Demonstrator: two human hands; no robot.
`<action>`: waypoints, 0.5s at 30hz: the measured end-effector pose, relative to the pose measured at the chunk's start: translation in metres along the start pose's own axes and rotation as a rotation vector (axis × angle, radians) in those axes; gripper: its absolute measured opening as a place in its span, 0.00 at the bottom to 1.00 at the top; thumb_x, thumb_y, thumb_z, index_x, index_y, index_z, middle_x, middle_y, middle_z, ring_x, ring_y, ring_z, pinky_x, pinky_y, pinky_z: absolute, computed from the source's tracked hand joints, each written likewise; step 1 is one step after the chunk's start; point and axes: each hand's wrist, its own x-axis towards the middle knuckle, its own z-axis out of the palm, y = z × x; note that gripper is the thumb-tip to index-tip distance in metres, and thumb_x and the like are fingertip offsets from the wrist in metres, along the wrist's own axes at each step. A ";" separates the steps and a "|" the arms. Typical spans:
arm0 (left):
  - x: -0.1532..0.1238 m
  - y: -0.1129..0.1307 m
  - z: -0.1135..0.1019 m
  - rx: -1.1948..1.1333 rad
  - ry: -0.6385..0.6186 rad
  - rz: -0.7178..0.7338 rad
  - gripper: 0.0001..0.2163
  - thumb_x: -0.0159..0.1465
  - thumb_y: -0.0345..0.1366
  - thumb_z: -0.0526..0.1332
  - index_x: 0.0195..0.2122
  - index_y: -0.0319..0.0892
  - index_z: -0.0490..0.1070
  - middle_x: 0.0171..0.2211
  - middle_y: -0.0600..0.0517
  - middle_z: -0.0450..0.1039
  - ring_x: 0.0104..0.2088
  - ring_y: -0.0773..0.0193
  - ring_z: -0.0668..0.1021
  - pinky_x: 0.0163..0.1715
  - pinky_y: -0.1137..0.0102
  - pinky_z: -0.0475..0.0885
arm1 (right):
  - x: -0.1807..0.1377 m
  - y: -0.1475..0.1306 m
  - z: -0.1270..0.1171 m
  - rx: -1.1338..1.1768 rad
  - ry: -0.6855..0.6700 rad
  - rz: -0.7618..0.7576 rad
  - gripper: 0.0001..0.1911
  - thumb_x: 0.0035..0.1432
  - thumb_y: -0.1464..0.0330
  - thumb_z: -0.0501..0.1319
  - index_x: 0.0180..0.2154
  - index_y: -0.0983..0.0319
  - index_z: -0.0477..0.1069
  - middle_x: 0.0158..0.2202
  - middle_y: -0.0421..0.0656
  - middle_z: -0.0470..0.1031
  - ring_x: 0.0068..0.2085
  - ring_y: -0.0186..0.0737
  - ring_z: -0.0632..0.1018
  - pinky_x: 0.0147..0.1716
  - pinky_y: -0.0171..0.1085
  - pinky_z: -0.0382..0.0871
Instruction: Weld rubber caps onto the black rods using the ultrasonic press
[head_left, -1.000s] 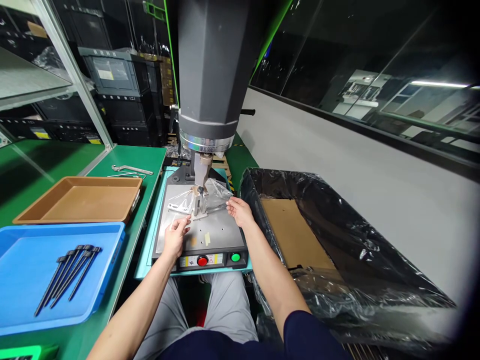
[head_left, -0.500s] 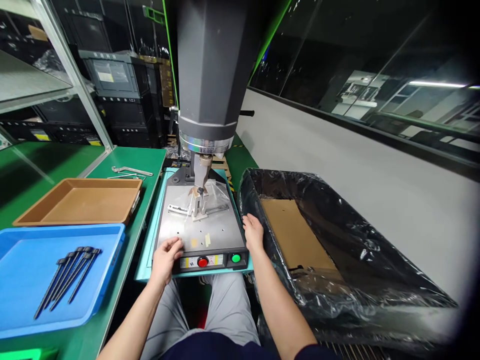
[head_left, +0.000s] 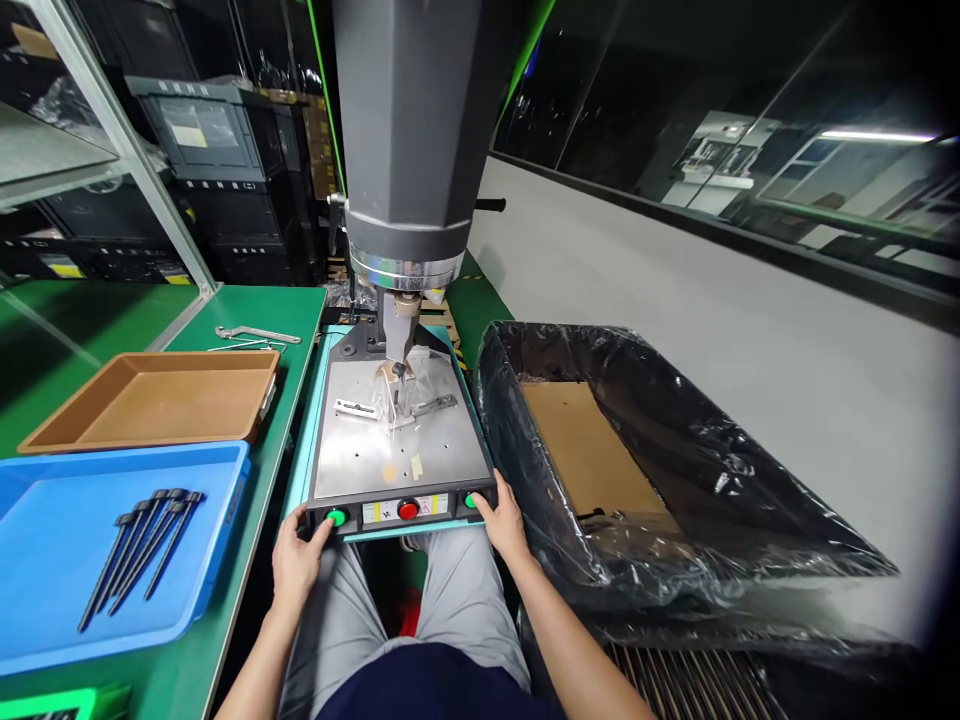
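Loaded: clear bag on press plate under horn | left hand empty, thumb on left green button | right hand empty, at right green button | press stroke, unloading seemingly pending

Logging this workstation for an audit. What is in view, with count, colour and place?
press head: one, grey, above plate
plate: one, silver, under it
bag: one, clear, on plate
green buttons: two, below plate's front corners
red button: one, between them
brown tray: one, left bench
blue tray: one, nearer left
pins: several, black, in blue tray
lined box: one, black, right of plate
left hand: one, thumb on left button
right hand: one, fingers at right button
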 end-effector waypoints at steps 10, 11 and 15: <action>0.008 0.004 -0.002 0.035 -0.010 0.044 0.32 0.50 0.58 0.64 0.50 0.41 0.68 0.49 0.41 0.73 0.49 0.46 0.76 0.48 0.56 0.68 | -0.004 0.004 0.000 0.006 -0.028 -0.005 0.38 0.55 0.56 0.59 0.64 0.62 0.56 0.62 0.55 0.63 0.62 0.54 0.67 0.61 0.52 0.61; 0.008 0.004 -0.002 0.030 -0.016 0.044 0.32 0.51 0.58 0.64 0.51 0.41 0.68 0.49 0.41 0.73 0.49 0.46 0.75 0.48 0.56 0.68 | -0.004 0.004 0.000 0.018 -0.035 -0.008 0.38 0.55 0.56 0.59 0.64 0.63 0.56 0.62 0.55 0.64 0.63 0.54 0.67 0.61 0.51 0.61; 0.005 0.001 -0.003 -0.025 -0.046 0.025 0.34 0.51 0.57 0.65 0.54 0.42 0.66 0.52 0.40 0.72 0.52 0.46 0.75 0.51 0.57 0.67 | -0.004 0.003 -0.001 0.060 -0.060 -0.002 0.40 0.54 0.54 0.60 0.65 0.61 0.56 0.63 0.54 0.63 0.63 0.52 0.66 0.61 0.50 0.61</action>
